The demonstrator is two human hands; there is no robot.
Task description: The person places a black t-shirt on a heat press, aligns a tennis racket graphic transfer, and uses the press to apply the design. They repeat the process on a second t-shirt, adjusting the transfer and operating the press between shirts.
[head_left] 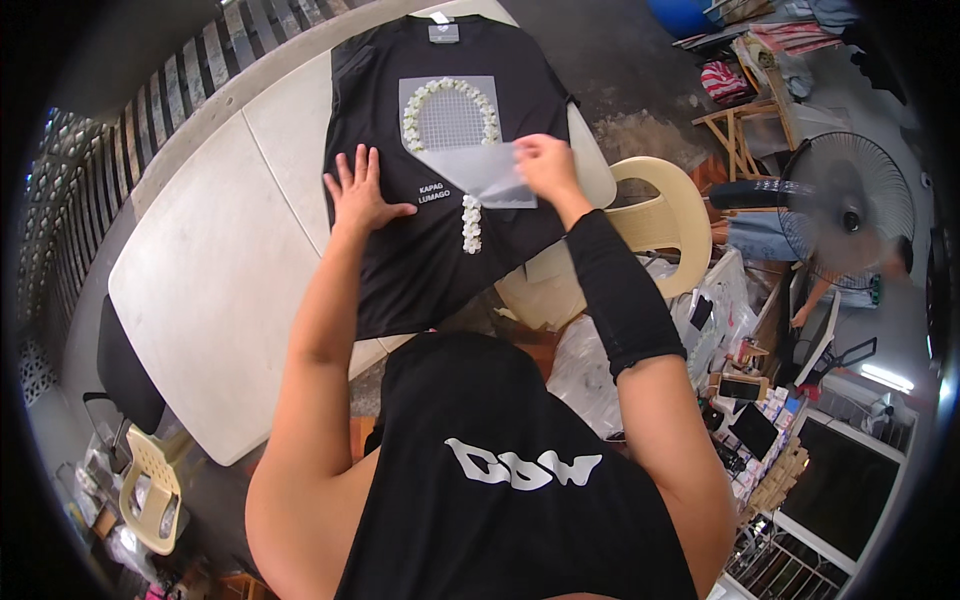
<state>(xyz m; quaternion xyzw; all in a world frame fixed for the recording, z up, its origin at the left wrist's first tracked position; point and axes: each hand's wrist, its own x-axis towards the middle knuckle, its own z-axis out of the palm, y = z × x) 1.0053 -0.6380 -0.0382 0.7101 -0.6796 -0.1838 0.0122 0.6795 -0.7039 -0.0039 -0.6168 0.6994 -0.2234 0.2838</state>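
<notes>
Shirt (400, 270) spread on the counter (210, 270), clear film (488, 178) partly lifted

The shirt needs to stay flat, as a ripple would probably make the pull uneven. The film's lower part is raised and folded back; its upper part lies over the shirt. The left hand (357, 205) rests on the cloth, fingers open and spread, a sound anchor to keep pressed down. The right hand (548, 170) has its fingers closed on the film's right side; a slow, low pull, close to the cloth, seems best. Watch the racket head (450, 118) under the film: if petals lift, lay the film back and press. The flowered handle (472, 228) and white lettering (433, 193) show below; avoid brushing them.
</notes>
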